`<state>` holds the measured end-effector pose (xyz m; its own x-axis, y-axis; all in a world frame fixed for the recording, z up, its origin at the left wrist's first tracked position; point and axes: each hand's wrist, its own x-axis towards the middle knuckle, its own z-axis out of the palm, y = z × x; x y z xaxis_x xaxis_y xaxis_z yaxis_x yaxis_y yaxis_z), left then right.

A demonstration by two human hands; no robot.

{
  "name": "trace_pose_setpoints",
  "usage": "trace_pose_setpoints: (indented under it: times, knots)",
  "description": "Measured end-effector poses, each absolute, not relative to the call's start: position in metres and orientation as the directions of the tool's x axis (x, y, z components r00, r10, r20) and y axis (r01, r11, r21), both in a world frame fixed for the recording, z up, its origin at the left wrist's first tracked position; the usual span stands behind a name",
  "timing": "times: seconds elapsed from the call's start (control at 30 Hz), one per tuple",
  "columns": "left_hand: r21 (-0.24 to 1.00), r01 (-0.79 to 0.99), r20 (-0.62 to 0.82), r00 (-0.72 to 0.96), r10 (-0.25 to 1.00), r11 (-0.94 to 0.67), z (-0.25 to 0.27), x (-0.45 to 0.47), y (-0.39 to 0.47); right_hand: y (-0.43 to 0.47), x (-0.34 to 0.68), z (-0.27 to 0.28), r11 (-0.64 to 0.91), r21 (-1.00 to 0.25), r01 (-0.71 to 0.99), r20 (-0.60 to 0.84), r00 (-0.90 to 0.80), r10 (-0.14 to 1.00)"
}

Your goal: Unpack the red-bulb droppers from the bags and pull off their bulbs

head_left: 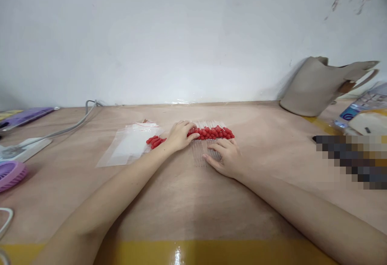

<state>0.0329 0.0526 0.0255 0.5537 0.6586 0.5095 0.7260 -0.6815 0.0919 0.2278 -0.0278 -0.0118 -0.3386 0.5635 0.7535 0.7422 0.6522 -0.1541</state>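
A row of clear droppers [199, 154] with red bulbs [214, 132] lies on the table, their thin tubes pointing both away from me and toward me. My left hand [181, 134] rests at the left end of the row, fingertips and thumb against the bulbs, fingers stretched out. Over the near tubes lies my right hand [226, 156], thumb and fingers apart and touching the droppers at the right. To the left of my left hand, more red bulbs [155, 141] lie by a clear zip bag [123, 148]; the wrist partly hides them.
A beige pitcher-shaped container [314, 87] stands at the back right, near a plastic-wrapped package [369, 99]. At left are a grey cable [72, 124], a purple round item [12, 174] and a purple flat packet [27, 116]. A white wall [181, 47] bounds the back.
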Motion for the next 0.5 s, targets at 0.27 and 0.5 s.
trace_pose_setpoints:
  times: [0.27,0.5]
  knots:
    - [0.194,0.714,0.594,0.461,0.660,-0.673,0.021,0.032,0.055,-0.028,0.227,-0.011,0.660,-0.150,0.736,0.772,-0.330,0.544]
    - [0.339,0.705,0.694,0.260,0.671,-0.623,0.024,0.010,0.019,-0.029,0.228,-0.010,0.637,-0.169,0.752,0.785,-0.287,0.548]
